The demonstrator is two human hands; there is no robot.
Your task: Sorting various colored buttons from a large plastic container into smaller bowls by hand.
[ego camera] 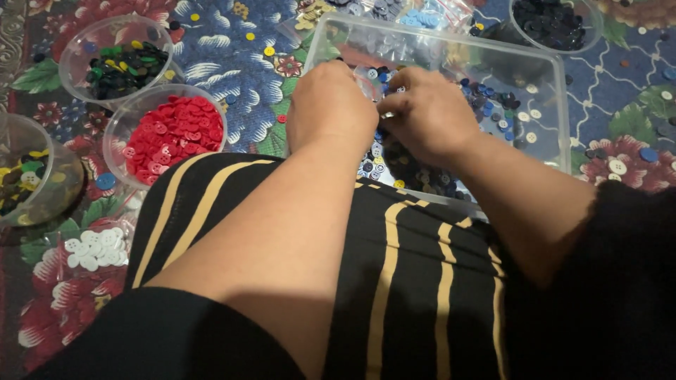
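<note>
— Where are the hands sitting right now?

— Both are reaching over the near edge of a clear rectangular tub point(549, 91) that is holding a heap of mixed buttons point(412, 169), mostly dark and blue ones. The left hand point(331, 105) is curling knuckles-up, just beside the right hand point(431, 112), the two nearly touching.

— Are the fingers gripping anything?

— The right hand's fingers point(394, 105) are pinching together near something small and pale, but I cannot tell whether it is a button. The left hand's fingers are bending down out of sight, so I cannot tell how far they are closing or whether they are holding anything.

— What is lying around the tub?

— A round tub of red buttons point(172, 134) is standing to the left, with a tub of green and black buttons point(127, 67) behind it. White buttons point(91, 250) are lying loose on the floral cloth point(232, 63). Another round tub of dark buttons point(549, 24) is sitting at the far right. A black garment with yellow stripes point(415, 281) is covering the lap.
</note>
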